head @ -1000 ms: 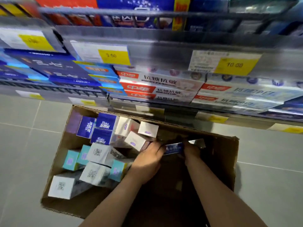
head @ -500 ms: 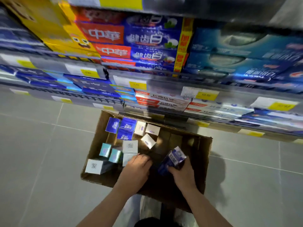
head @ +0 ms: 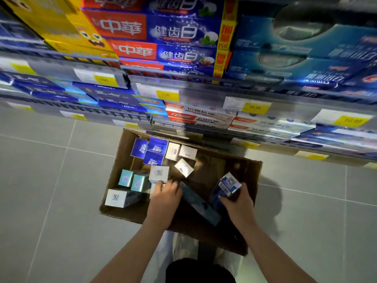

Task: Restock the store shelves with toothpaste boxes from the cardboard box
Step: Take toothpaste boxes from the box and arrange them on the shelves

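Stocked store shelves (head: 204, 88) fill the far side, packed with toothpaste cartons behind yellow price tags. Near them on the grey floor sits the cardboard box (head: 250, 172), open, with more toothpaste boxes (head: 159, 173) standing on end along its left half. The right hand (head: 237, 201) grips a dark blue toothpaste box (head: 226, 185), raised above the right side. The left hand (head: 165, 193) curls onto a long teal box (head: 199, 202) lying slantwise in the middle. The step is picking; next, probably, lifting both clear and up to a matching shelf row.
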